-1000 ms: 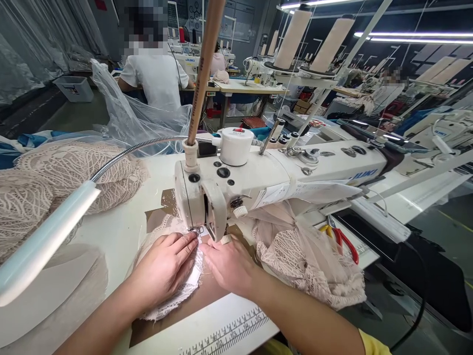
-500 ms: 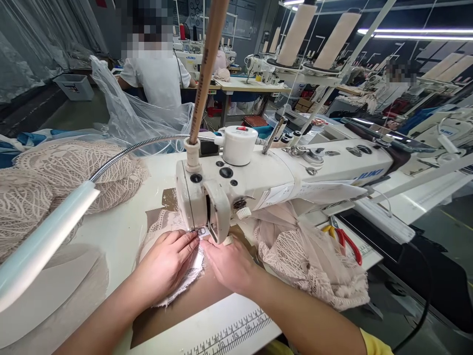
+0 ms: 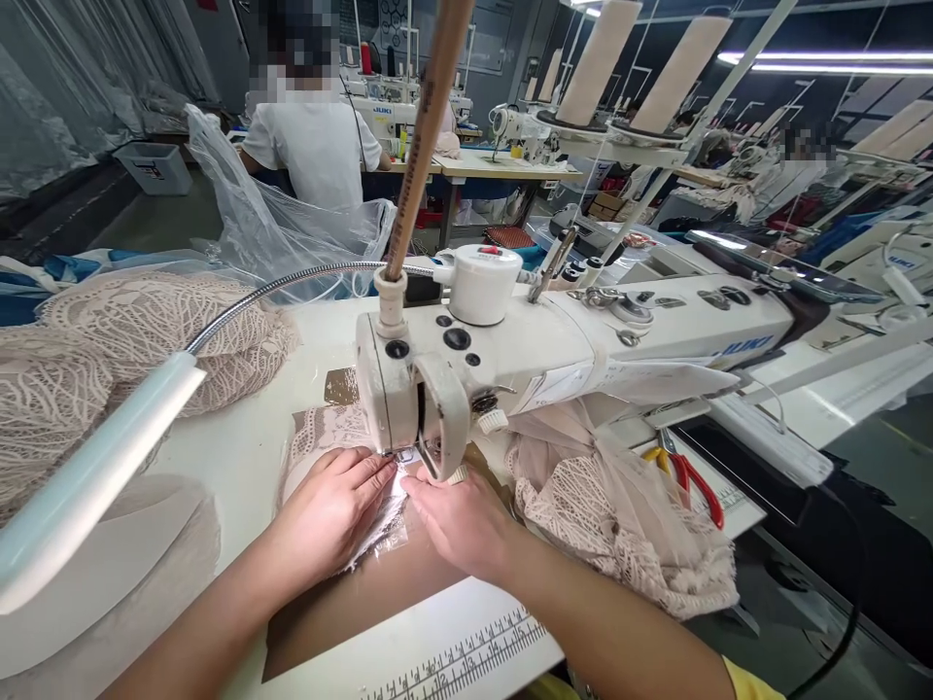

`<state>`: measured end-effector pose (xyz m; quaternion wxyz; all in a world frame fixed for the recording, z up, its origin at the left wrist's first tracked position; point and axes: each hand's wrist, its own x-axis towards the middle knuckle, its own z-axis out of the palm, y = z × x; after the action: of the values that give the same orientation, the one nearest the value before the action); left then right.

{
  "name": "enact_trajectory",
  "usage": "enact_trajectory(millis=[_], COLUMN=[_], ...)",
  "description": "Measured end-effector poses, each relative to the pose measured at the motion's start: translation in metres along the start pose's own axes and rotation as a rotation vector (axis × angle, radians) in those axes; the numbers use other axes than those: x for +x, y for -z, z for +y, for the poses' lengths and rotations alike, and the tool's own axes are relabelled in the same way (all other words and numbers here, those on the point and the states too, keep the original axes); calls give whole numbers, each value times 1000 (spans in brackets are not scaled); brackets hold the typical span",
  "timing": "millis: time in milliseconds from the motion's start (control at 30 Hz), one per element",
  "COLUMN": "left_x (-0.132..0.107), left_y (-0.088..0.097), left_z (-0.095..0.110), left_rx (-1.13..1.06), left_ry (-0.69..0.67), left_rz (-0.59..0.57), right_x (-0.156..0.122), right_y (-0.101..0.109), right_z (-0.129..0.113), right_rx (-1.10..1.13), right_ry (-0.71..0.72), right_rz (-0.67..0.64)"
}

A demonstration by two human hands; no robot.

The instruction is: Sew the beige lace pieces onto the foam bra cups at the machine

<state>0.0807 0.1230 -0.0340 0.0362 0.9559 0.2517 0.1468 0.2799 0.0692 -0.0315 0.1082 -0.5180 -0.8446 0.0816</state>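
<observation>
Light pink lace fabric (image 3: 331,428) with a ragged white edge lies under the head of a white sewing machine (image 3: 390,389). My left hand (image 3: 339,501) presses on that lace piece left of the needle area, its fingers together and bent, fingertips close to the presser foot; its thumb is hidden. My right hand (image 3: 463,520) is closed just right of the needle area, its thumb and forefinger at the white edge of the piece and the other fingers partly behind the machine head. The needle itself is hidden.
Bundled lace (image 3: 182,340) lies on the left and more lace (image 3: 619,506) on the right, beside red-handled scissors (image 3: 700,486). A lamp tube (image 3: 102,476) reaches in from the left. A printed ruler (image 3: 466,661) runs along the front edge. A person (image 3: 310,146) sits ahead.
The lace piece has slid forward under the machine head, and less of its white edge shows in front. Both hands stay beside the needle area; the whole view has shifted slightly.
</observation>
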Motion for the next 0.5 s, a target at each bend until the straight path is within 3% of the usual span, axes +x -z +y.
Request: enact_trajectory(millis=[333,500], left_x=[-1,-5], left_y=[0,6], left_z=[-4,1], left_rx=[71,56], left_ry=[126,90], left_rz=[-32,-56], right_x=[5,6], right_y=[-1,-7], right_z=[-3,2], right_rx=[42,38], right_ry=[-32,-77], right_rz=[32,124])
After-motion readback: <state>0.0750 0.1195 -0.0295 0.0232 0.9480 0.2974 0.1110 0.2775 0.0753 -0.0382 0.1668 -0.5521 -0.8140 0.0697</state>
